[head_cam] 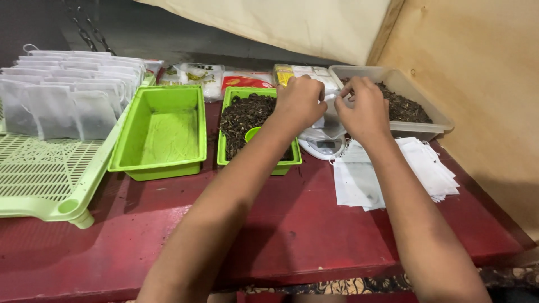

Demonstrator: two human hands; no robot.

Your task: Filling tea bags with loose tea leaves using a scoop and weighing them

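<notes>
From the head camera, both forearms reach forward over a dark red bench (292,224) with a worn, painted surface. The left hand (300,101) and right hand (365,109) meet above a small white digital scale (323,146), their fingers pinched together on a thin white paper bag (331,112) held between them just over the scale.

Under the right forearm lies a loose fan of flat, empty white paper bags (426,168); their number cannot be told.

Two bright green plastic tubs stand side by side: the empty green tub (163,129) on the left, and the filled green tub (244,115) heaped with dark, crumbly dried leaf, a small green scoop (252,133) sunk in it.

Behind the right hand sits a clear rectangular plastic tray (415,84) holding more of the same dark leaf.

At far left a pale green slotted plastic rack (39,174) carries rows of filled white bags (62,95), overlapping like shingles.
</notes>
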